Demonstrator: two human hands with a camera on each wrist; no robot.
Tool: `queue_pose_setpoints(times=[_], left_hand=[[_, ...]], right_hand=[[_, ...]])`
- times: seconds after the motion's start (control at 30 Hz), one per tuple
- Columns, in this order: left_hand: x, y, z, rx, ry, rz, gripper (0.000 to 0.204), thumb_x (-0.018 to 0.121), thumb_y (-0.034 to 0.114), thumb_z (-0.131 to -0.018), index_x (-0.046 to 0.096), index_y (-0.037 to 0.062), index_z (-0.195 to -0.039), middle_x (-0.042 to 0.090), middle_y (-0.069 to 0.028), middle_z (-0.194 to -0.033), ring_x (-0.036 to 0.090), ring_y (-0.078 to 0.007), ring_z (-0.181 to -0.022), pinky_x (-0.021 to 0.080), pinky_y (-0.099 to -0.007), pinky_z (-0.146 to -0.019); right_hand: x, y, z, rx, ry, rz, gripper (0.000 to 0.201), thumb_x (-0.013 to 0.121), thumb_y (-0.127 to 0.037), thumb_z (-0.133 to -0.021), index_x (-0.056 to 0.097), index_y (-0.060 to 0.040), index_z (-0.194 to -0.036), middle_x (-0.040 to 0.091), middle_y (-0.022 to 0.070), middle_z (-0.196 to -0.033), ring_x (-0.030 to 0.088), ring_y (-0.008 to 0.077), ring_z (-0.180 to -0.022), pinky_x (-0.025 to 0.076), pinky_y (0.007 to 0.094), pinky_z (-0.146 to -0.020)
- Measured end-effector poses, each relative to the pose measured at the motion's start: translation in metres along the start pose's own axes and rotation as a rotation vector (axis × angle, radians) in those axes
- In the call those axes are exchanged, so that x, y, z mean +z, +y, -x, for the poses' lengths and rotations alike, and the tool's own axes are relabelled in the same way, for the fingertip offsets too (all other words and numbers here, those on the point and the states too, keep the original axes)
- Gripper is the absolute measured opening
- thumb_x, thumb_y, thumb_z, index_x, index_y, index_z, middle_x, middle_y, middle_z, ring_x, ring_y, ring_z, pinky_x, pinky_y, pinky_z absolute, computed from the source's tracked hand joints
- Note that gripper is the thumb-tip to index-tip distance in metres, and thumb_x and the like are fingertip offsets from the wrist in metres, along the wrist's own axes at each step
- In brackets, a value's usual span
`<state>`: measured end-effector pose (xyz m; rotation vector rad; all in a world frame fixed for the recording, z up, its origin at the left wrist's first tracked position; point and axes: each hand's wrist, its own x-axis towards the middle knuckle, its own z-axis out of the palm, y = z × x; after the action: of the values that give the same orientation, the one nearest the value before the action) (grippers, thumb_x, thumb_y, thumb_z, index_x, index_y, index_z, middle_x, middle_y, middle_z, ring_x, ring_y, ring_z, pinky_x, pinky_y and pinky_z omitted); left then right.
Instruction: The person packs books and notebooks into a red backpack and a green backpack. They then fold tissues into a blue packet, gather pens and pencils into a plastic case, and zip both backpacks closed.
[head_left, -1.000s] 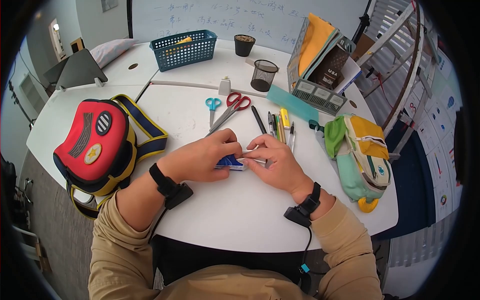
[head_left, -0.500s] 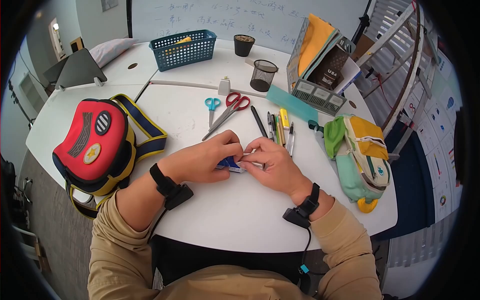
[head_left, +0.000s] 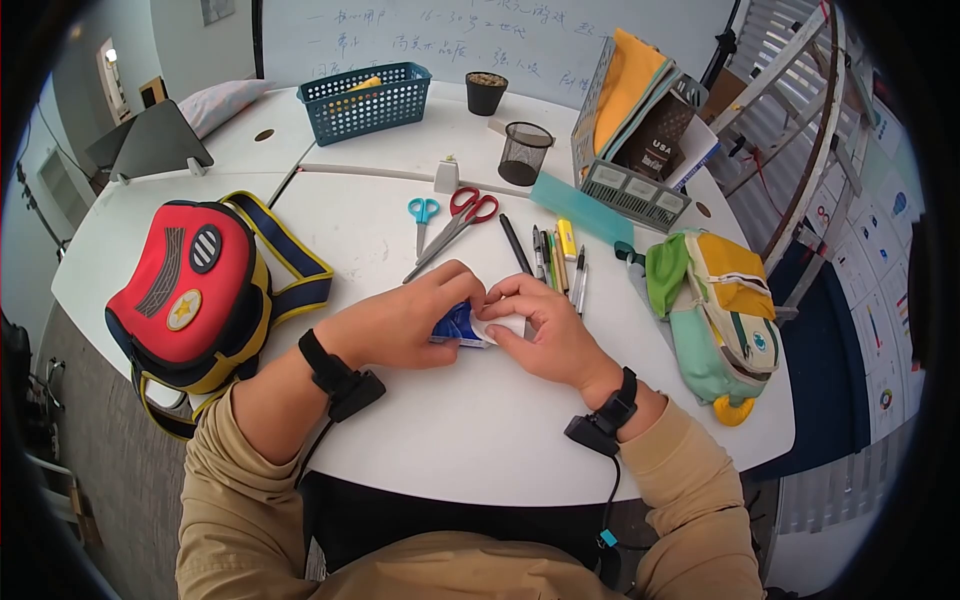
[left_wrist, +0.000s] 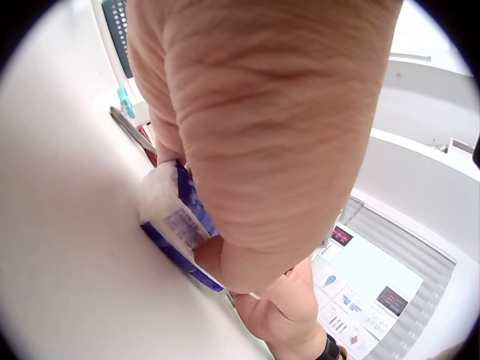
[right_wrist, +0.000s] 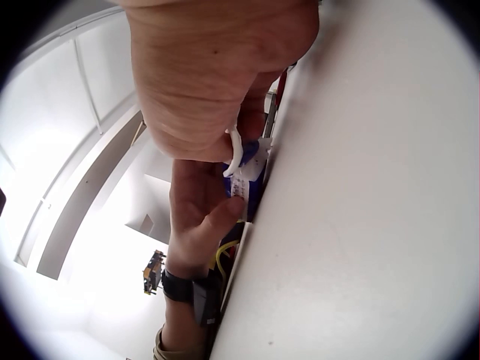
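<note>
A small blue-and-white packet (head_left: 453,325), which looks like a pocket tissue pack, is held by my left hand (head_left: 415,318), its fingers curled over the top and its thumb along the near side. In the left wrist view the pack (left_wrist: 180,217) shows a printed label and a crumpled clear-white end close to the tabletop. My right hand (head_left: 548,328) pinches a white tissue (head_left: 514,324) between thumb and fingers at the pack's right end. From the right wrist, a folded white edge (right_wrist: 235,152) hangs from those fingers beside the pack.
Beyond the hands lie red-handled scissors (head_left: 470,208), light-blue scissors (head_left: 423,215), several pens (head_left: 550,252) and a yellow highlighter (head_left: 567,238). A red backpack (head_left: 180,285) sits left, a green-and-yellow one (head_left: 720,315) right. Farther back are a teal basket (head_left: 365,105) and a mesh cup (head_left: 524,155).
My right fingers have drawn more of the white tissue out at the pack's right end, where a wider piece now shows. The left hand keeps its hold on the pack.
</note>
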<state>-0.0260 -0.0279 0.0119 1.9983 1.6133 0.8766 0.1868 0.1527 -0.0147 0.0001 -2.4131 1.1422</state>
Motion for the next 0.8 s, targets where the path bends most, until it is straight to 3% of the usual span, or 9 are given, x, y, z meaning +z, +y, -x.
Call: queue_pose_setpoints(times=[0.03,0.13,0.23,0.53,0.73,0.8], left_hand=[[0.000,0.001,0.000,-0.011,0.014,0.007,0.053,0.081,0.006,-0.089,0.057,0.0053,-0.136,0.059,-0.0165,-0.140,0.068,-0.0374,-0.125,0.058,-0.0428,-0.108],[0.004,-0.007,0.001,0.003,0.061,-0.074,0.061,0.084,0.009,-0.089,0.054,0.0024,-0.142,0.061,-0.0197,-0.141,0.069,-0.0386,-0.129,0.059,-0.0429,-0.109],[0.005,-0.012,0.002,-0.015,0.056,-0.114,0.063,0.084,0.009,-0.090,0.053,0.0014,-0.144,0.063,-0.0216,-0.141,0.070,-0.0394,-0.130,0.059,-0.0430,-0.110],[0.009,-0.015,0.001,-0.009,0.065,-0.041,0.058,0.083,0.010,-0.094,0.050,0.0008,-0.141,0.064,-0.0204,-0.140,0.071,-0.0372,-0.124,0.060,-0.0417,-0.104],[0.010,-0.013,0.001,-0.019,0.065,-0.059,0.057,0.082,0.009,-0.095,0.050,0.0011,-0.141,0.064,-0.0200,-0.140,0.071,-0.0360,-0.122,0.060,-0.0415,-0.102],[0.010,-0.013,0.000,-0.017,0.070,-0.058,0.057,0.083,0.009,-0.095,0.050,0.0012,-0.140,0.064,-0.0196,-0.139,0.071,-0.0360,-0.121,0.059,-0.0418,-0.103]], right_hand=[[0.001,0.002,0.000,-0.022,0.008,0.015,0.017,0.083,-0.002,-0.098,0.086,-0.0044,-0.115,0.074,0.0068,-0.126,0.074,0.0215,-0.109,0.059,0.0318,-0.096],[0.005,0.006,0.001,0.150,0.055,-0.072,0.018,0.086,-0.005,-0.098,0.086,-0.0057,-0.115,0.075,0.0030,-0.127,0.069,0.0116,-0.092,0.055,0.0255,-0.080],[0.007,0.019,0.002,0.138,0.082,-0.107,0.019,0.090,-0.009,-0.098,0.087,-0.0066,-0.116,0.075,-0.0003,-0.127,0.061,0.0049,-0.082,0.048,0.0220,-0.069],[0.002,0.013,0.001,0.159,0.033,-0.094,0.019,0.090,-0.011,-0.099,0.089,-0.0060,-0.117,0.078,0.0015,-0.118,0.064,0.0061,-0.083,0.051,0.0234,-0.072],[-0.001,0.002,-0.001,0.218,0.072,-0.041,0.019,0.088,-0.005,-0.101,0.089,-0.0040,-0.120,0.078,-0.0004,-0.113,0.060,0.0030,-0.078,0.044,0.0222,-0.065],[0.001,-0.001,-0.002,0.221,0.113,-0.036,0.020,0.088,-0.008,-0.100,0.089,-0.0043,-0.120,0.081,0.0010,-0.111,0.061,0.0043,-0.076,0.046,0.0235,-0.064]])
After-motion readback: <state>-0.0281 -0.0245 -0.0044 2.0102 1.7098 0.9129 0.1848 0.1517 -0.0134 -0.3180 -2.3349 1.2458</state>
